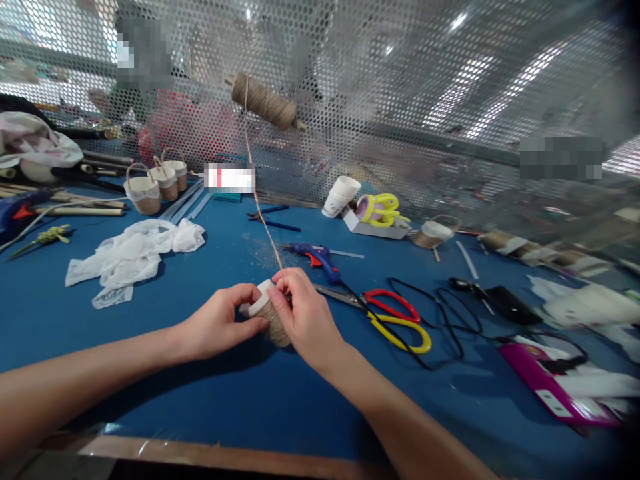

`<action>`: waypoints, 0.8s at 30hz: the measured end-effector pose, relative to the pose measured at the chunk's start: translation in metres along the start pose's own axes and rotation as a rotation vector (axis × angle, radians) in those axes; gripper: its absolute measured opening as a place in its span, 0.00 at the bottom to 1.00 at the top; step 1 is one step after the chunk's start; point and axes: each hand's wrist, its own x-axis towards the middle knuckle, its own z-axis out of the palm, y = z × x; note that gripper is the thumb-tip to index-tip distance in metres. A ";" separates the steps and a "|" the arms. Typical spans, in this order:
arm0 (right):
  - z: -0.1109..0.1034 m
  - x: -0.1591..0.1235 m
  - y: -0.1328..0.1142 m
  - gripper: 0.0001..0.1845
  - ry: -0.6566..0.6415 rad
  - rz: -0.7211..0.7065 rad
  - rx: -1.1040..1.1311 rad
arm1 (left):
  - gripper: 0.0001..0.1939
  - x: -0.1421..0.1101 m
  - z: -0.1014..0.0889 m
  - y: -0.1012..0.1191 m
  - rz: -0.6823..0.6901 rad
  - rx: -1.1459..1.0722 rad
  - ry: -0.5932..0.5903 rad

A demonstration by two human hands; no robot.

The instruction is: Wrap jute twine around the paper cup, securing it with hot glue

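Near the front middle of the blue table, a white paper cup (pixel 259 300) lies tilted between my two hands, much of its side wrapped in brown twine. My left hand (pixel 225 317) grips the cup's rim side, thumb below and fingers above. My right hand (pixel 303 310) is closed at the other side, its thumb and fingers pinching the twine (pixel 267 227) against the cup. From there the strand runs up to a twine spool (pixel 264 101) mounted on the mesh. The fingers partly cover the cup.
A blue glue gun (pixel 320 259) lies just beyond my hands, with red-and-yellow scissors (pixel 395 317) and a black cord to the right. Small twine baskets (pixel 145 193) stand back left, near crumpled white cloth (pixel 140 253). A purple power strip (pixel 535 383) lies right; stacked paper cups (pixel 341 197) stand behind.
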 end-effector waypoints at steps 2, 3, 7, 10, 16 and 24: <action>0.001 0.000 0.000 0.08 0.009 -0.014 -0.020 | 0.06 0.000 0.000 0.002 0.006 -0.028 -0.006; 0.002 -0.001 0.000 0.09 0.014 -0.024 -0.033 | 0.07 0.000 -0.001 0.003 0.011 -0.052 -0.007; 0.003 -0.002 -0.002 0.11 0.035 -0.082 -0.091 | 0.09 0.000 -0.003 0.004 0.011 -0.108 0.004; 0.005 -0.002 -0.002 0.12 0.045 -0.108 -0.136 | 0.09 0.000 -0.003 0.002 -0.014 -0.086 0.011; 0.009 -0.003 0.000 0.13 0.038 -0.157 -0.198 | 0.09 0.001 -0.004 0.002 -0.039 -0.093 0.019; -0.011 0.012 0.014 0.11 0.034 -0.001 -0.087 | 0.08 0.002 -0.006 0.000 -0.069 -0.149 0.012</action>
